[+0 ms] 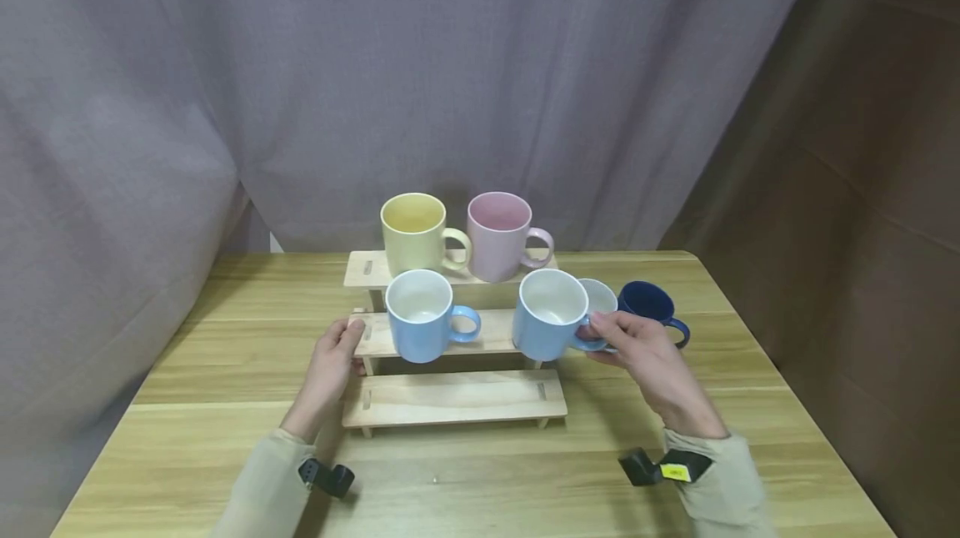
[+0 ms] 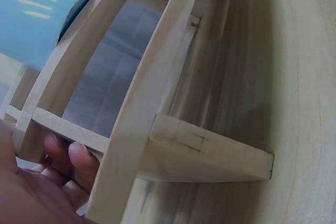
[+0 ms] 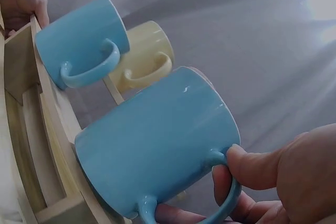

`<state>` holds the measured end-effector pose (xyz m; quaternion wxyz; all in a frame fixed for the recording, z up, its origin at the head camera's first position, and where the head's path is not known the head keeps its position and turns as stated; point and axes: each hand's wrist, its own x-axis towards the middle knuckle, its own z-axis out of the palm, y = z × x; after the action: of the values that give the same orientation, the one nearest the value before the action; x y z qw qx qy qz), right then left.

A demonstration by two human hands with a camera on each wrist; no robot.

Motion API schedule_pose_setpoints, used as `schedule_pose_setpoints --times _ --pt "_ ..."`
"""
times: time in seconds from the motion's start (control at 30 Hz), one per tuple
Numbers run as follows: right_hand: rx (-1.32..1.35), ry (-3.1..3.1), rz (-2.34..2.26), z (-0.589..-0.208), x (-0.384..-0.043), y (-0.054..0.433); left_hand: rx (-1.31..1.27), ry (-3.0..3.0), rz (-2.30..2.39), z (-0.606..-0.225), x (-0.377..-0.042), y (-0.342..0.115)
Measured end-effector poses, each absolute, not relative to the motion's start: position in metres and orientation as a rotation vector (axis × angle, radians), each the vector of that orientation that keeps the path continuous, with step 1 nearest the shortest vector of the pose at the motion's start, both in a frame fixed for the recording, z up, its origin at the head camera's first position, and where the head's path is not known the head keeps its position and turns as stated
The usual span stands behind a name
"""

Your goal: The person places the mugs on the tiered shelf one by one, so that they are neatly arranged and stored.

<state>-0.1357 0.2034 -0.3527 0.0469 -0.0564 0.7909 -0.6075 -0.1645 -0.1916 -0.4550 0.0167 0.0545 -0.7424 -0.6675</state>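
My right hand [image 1: 648,359] pinches the handle of a light blue mug [image 3: 157,140], thumb on top and fingers through the loop. That mug is upright at the right end of the middle step of a wooden three-step rack [image 1: 465,398]; whether its base fully rests there I cannot tell. A second light blue mug [image 1: 420,336] stands toward the left of the same step, handle to the right. With thumb above and fingers curled underneath, my left hand [image 1: 330,363] grips the left end of the middle step.
On the top step stand a yellow mug [image 1: 412,250] and a pink mug [image 1: 497,253]. Behind my right hand, on the table [image 1: 225,388], are a white-lined mug [image 1: 600,296], partly hidden, and a dark blue mug [image 1: 647,301]. A grey curtain [image 1: 375,87] hangs behind.
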Motion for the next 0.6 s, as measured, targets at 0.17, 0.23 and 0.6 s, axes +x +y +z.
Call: schedule_pose_setpoints --times 0.17,0.23,0.6 --pt "-0.177 2.389 -1.846 -0.354 -0.142 0.195 0.197 -2.327 -2.099 -0.453 -0.166 -0.193" --pt "-0.181 2.382 -1.843 -0.355 -0.144 0.192 0.205 -2.330 -2.106 -0.454 -0.167 -0.194" --pt "-0.205 2.318 -1.851 -0.355 -0.150 0.179 0.174 -2.287 -2.078 -0.454 -0.163 -0.190"
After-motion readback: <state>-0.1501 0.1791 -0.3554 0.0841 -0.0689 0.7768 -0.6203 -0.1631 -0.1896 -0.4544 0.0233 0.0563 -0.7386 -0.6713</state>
